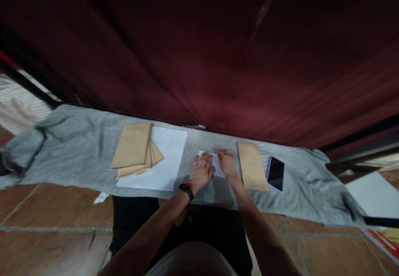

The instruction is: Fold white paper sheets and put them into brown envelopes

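A small folded sheet of white paper [218,169] lies on the grey cloth in front of me, partly covered by both hands. My left hand [201,171], with a black band at the wrist, rests flat on the paper's left part, fingers stretched out. At the paper's upper right edge, the fingers of my right hand [226,161] are curled and pressed together on it; their tips are partly hidden. A single brown envelope [253,167] lies just right of my right hand. To the left, several brown envelopes [132,145] are fanned over larger white sheets [171,151].
A phone [276,173] with a dark screen lies right of the single envelope. Grey cloth [84,151] covers the narrow bench, and a dark red panel [199,68] rises behind it. A white scrap [101,197] is near the front edge, above the tiled floor [56,213].
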`<state>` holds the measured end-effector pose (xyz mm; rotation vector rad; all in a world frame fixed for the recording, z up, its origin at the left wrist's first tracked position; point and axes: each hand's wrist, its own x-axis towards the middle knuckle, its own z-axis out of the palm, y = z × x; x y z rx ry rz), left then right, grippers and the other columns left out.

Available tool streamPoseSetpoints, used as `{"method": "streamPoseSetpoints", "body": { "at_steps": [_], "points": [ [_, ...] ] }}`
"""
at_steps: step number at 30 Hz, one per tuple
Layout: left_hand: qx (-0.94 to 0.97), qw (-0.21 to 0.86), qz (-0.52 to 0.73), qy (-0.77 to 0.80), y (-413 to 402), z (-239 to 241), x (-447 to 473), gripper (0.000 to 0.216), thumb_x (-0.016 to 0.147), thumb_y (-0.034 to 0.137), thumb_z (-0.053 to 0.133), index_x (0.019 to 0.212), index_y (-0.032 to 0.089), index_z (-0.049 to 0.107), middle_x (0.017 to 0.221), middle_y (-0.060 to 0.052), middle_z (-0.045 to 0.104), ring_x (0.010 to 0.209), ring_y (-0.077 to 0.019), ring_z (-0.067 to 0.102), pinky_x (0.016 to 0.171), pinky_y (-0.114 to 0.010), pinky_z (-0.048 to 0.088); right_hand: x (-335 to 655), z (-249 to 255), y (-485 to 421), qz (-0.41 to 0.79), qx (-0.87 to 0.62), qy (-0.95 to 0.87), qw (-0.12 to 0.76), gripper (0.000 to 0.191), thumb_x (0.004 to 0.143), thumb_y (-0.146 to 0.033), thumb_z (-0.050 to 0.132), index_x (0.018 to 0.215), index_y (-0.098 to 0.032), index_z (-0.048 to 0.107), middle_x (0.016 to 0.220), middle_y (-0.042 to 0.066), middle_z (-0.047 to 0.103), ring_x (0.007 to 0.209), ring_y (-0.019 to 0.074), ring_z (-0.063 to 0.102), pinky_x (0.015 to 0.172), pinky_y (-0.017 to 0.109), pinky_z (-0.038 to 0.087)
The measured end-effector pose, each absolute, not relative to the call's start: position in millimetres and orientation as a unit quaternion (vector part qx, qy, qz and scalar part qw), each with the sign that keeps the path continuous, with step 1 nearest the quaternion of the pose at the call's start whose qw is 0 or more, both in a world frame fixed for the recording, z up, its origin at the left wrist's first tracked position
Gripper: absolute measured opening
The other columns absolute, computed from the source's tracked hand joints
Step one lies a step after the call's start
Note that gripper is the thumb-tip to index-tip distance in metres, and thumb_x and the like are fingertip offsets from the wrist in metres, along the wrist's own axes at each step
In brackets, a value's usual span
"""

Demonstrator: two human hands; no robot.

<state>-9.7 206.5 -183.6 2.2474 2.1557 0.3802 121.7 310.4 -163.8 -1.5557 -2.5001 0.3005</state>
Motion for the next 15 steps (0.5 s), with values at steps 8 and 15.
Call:
{"method": "streamPoseSetpoints", "body": {
  "at_steps": [8,15],
  "points": [
    [0.704,0.001,0.124,0.699,209,-187,-7,0.058,0.101,0.042,0.036,0.152,0.016,0.037,0.16,-0.014,0.035,0.149,-0.0295,0.031,0.12,-0.051,0.026,120,-165,315,0.103,-0.52,-0.84,0.118,0.022,0.099,-0.019,0.047,0.104,-0.021,0.069,0.108,0.008,0.07,0.104,0.0198,0.063,0.091,0.032,0.04],
    [0.707,0.001,0.123,0.697,210,-185,-8,0.059,0.101,0.044,0.036,0.153,0.016,0.037,0.162,-0.014,0.032,0.151,-0.0296,0.024,0.123,-0.051,0.018,121,-171,299,0.1,-0.522,-0.826,0.186,0.03,0.1,-0.021,0.043,0.117,-0.019,0.067,0.123,0.012,0.066,0.115,0.0232,0.059,0.098,0.039,0.042]
  ]
}}
